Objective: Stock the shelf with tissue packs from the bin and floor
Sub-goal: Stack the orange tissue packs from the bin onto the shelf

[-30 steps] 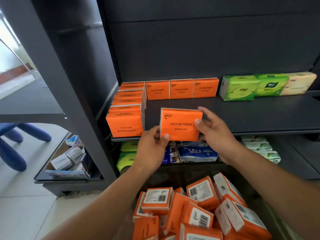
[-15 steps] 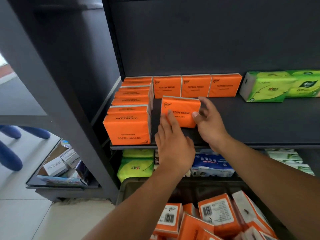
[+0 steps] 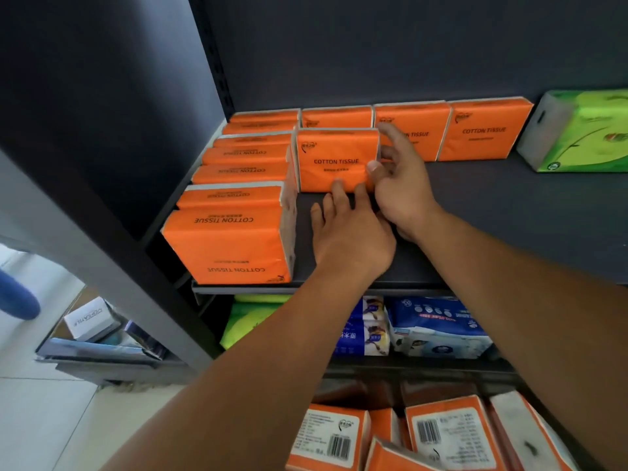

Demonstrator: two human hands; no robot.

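Observation:
An orange "COTTON TISSUE" pack point(image 3: 334, 161) stands upright on the dark shelf point(image 3: 492, 215), in front of a back row of like packs point(image 3: 482, 130) and right of a column of them point(image 3: 234, 239). My right hand point(image 3: 401, 192) holds its right edge, thumb on the front face, index finger lifted. My left hand point(image 3: 350, 232) lies flat on the shelf, fingers apart, fingertips touching the pack's lower front. More orange packs point(image 3: 441, 433) lie in the bin below.
Green tissue packs point(image 3: 584, 134) sit at the shelf's right end. Blue and green packs point(image 3: 435, 328) fill the lower shelf. A grey upright post point(image 3: 102, 266) stands to the left, with small boxes point(image 3: 88, 317) on a low shelf beyond it.
The orange pack went from the air in front of the shelf onto it, back against the rear row. My left hand let go and now rests flat at its base.

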